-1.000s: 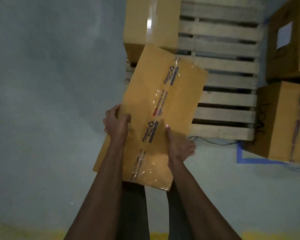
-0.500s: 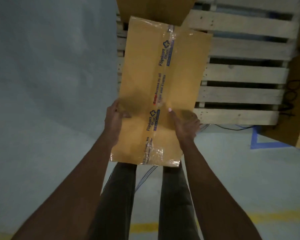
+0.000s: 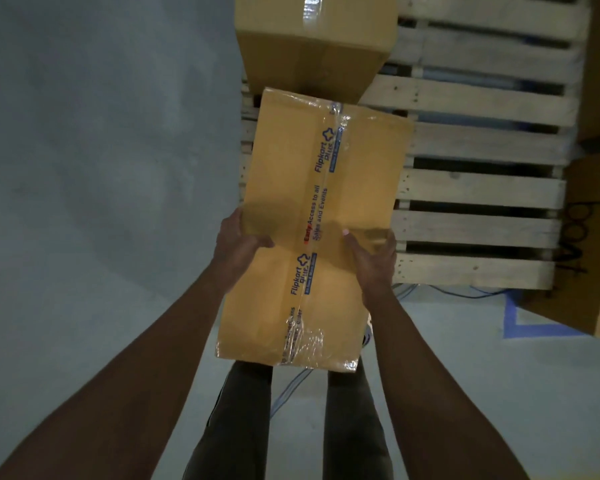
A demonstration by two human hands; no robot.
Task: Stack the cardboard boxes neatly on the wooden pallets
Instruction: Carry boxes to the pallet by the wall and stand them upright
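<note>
I hold a long taped cardboard box [image 3: 312, 230] in front of me, its far end over the near left corner of the wooden pallet [image 3: 482, 188]. My left hand [image 3: 238, 244] grips its left edge, thumb on top. My right hand [image 3: 371, 261] grips the right edge, thumb lying on the top face. A second cardboard box [image 3: 312, 39] stands on the pallet's far left part, just beyond the held box.
More cardboard boxes [image 3: 593, 244] stand at the right edge of view, beside the pallet, over a blue tape mark [image 3: 513, 320] on the floor. Blue cables [image 3: 291, 386] run along the floor near my legs. Bare grey floor lies to the left.
The held box has straightened from a rightward tilt and now lines up with the pallet's left side. I have stepped closer, so the pallet looks larger.
</note>
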